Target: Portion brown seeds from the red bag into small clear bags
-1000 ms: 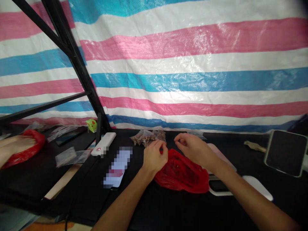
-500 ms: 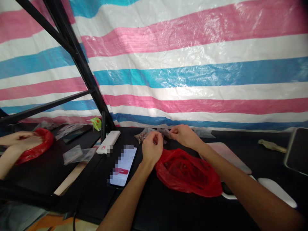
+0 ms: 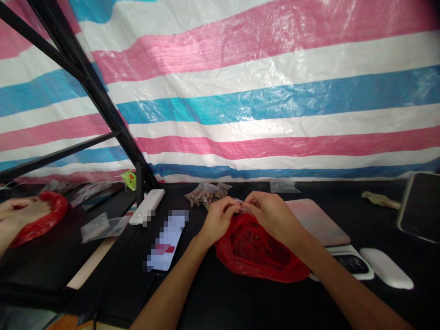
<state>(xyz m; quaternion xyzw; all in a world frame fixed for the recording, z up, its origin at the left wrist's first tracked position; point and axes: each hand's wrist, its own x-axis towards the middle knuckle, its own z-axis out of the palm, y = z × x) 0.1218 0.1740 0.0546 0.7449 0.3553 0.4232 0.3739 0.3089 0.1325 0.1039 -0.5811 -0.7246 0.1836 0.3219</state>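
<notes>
- Red plastic bag: crumpled, lying on the black surface at centre, directly below both of the person's hands.
- Co-worker's hands: far left, resting on a second red plastic bag.
- Clear plastic packets: lying flat on the surface, left of the power bank.
- Yellow-green packet: small, at the rear, beside the upright of a black metal frame.
- White power bank: lying at an angle, just left of the smartphone's top end.
- Smartphone: face up, screen blurred.
- Clear bag of brown dried pieces: at the rear, just behind the left hand.
- Left hand: narrow grip, thumb and fingers pinched on a small translucent piece, whose nature is too small to tell, directly above the red bag's upper edge.
- Right hand: narrow grip on the same piece, fingertips touching those of the left hand.
- Small clear packet: at the rear, right of the hands.
- Pink tablet-like board: flat, just right of the red bag.
- White oblong object: near the front right.
- Dark panel in a pale frame: at the far right edge.
</notes>
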